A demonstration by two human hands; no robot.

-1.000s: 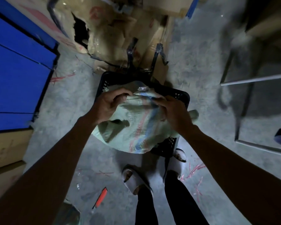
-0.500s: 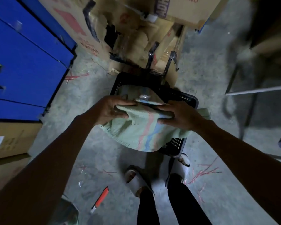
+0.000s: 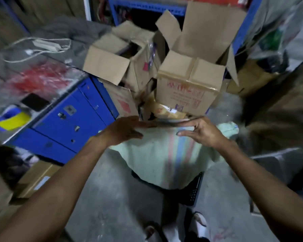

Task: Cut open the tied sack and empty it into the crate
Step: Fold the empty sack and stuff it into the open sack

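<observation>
A pale green woven sack (image 3: 164,159) with red and blue stripes lies draped over a black plastic crate (image 3: 194,189); only the crate's near right corner shows beneath it. My left hand (image 3: 124,131) rests flat on the sack's far left edge, fingers stretched out. At the far right edge my right hand (image 3: 203,132) hovers with fingers and thumb spread, gripping nothing. The picture is blurred, and the crate's inside is hidden by the sack.
Open cardboard boxes (image 3: 187,88) are stacked just beyond the crate. A blue drawer cabinet (image 3: 68,123) stands at the left with a phone (image 3: 35,102) and a clear bag of red items (image 3: 40,77) on top. My sandalled feet (image 3: 199,219) are near the crate.
Both hands have let go of the folded sack top and opened over it. My view has swung upward, so boxes and cabinet top appear and the floor cutter has left view.
</observation>
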